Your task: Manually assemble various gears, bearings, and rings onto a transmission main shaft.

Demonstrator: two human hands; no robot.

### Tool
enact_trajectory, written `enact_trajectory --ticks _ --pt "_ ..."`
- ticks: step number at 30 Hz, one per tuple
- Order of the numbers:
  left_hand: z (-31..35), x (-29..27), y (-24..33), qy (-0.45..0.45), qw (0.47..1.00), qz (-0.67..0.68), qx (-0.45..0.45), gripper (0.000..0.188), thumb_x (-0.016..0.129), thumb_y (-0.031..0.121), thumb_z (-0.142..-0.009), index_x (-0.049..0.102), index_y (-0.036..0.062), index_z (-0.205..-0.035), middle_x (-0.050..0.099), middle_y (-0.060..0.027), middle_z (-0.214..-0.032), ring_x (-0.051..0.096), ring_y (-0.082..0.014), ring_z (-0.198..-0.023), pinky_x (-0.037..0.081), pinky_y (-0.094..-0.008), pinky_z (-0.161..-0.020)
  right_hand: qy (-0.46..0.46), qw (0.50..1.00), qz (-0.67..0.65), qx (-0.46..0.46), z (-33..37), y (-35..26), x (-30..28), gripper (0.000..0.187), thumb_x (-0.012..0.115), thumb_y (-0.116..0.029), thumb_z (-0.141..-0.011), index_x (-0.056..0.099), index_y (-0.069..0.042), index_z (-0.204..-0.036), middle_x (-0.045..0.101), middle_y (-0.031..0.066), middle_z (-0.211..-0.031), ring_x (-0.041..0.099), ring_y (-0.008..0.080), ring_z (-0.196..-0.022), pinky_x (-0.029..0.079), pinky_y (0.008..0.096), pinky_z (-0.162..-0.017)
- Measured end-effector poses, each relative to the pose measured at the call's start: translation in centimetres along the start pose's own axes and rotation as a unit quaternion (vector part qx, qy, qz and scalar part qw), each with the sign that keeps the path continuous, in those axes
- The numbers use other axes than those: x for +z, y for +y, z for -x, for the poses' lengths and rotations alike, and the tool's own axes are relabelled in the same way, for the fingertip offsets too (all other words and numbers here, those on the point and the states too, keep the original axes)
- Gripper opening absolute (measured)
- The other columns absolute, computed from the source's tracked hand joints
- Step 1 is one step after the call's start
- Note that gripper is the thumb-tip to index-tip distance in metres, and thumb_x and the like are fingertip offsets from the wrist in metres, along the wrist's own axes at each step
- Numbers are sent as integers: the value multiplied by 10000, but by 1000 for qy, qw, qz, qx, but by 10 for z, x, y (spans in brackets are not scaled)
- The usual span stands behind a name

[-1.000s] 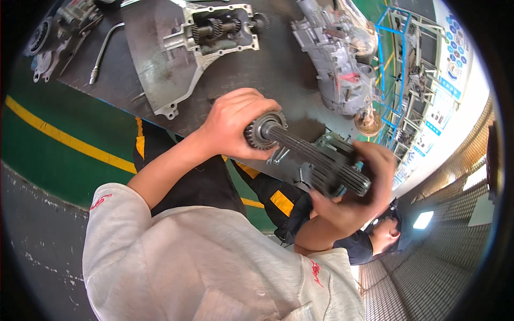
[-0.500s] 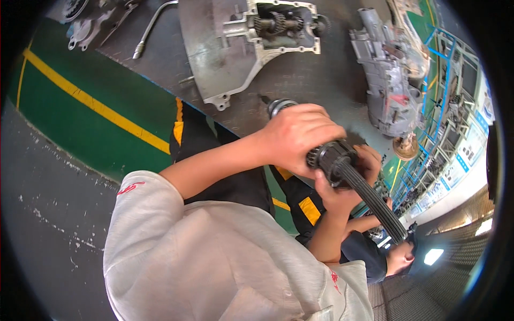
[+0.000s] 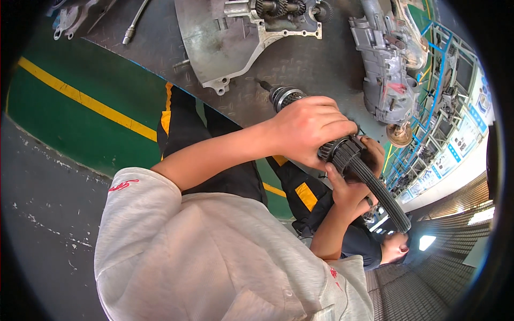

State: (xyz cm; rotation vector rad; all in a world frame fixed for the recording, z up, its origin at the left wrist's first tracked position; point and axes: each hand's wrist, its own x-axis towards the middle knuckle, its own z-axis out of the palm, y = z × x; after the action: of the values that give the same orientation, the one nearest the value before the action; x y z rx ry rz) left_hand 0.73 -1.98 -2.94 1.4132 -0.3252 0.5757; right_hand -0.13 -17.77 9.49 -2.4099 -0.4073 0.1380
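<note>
I hold a dark transmission gear shaft point(image 3: 383, 192) above the near edge of the metal bench. Its long splined end points down to the right, and its far end, with a bearing point(image 3: 287, 97), points up to the left. My left hand point(image 3: 310, 128) is wrapped over the middle of the shaft, hiding that stretch. Around the toothed collar point(image 3: 341, 150) near the splined part curls my right hand point(image 3: 350, 187), thumb on the near side; some of its fingers are behind the shaft. Beyond the hands lies an opened gearbox housing point(image 3: 225, 51) with gears inside.
A second gearbox point(image 3: 388, 80) stands on the right of the bench point(image 3: 300, 67). A long-handled metal tool point(image 3: 134, 24) lies at the far left beside more metal castings point(image 3: 75, 18). Another person point(image 3: 369, 246) is at the lower right. Blue-framed racks point(image 3: 436, 80) stand farther right.
The view has shifted, so the bench and housing sit higher in the picture. Both hands, still on the shaft, appear slightly farther right, and more of the bearing end shows.
</note>
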Motion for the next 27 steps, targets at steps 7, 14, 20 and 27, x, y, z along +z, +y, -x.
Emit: enact_trajectory --ticks 7,14,20,27 --pt "10 -1 -2 -7 1000 12 2 619 851 293 -561 641 39 -1085 698 -71 -882 681 -286 -832 528 -389 -847 22 998 8 -65 -9 -9 27 686 869 -404 -774 484 -34 -1204 538 221 -1311 548 408 -1269 411 565 -1110" --pt "5 7 -3 -17 999 44 4 558 826 260 -575 658 59 -1068 699 -57 -882 678 -274 -815 524 -380 -854 212 970 -28 117 13 -20 56 617 822 -340 -843 456 -1 -1205 561 204 -1264 595 321 -1157 475 469 -1059" --pt "-16 -2 7 -68 997 4 -23 448 773 141 -641 667 42 -1065 687 -138 -1045 679 -350 -971 544 -449 -904 259 955 -115 93 1 -20 63 604 828 -134 -820 462 22 -1275 597 228 -1346 600 263 -1178 455 403 -1066" --pt "-76 -18 91 -203 970 52 -120 1007 818 189 -585 409 -16 -1482 423 -274 -1520 425 -464 -1416 358 -497 -1167 197 956 -110 188 -4 -27 50 503 868 -182 -751 607 -44 -1159 670 134 -1000 685 277 -901 547 367 -807"
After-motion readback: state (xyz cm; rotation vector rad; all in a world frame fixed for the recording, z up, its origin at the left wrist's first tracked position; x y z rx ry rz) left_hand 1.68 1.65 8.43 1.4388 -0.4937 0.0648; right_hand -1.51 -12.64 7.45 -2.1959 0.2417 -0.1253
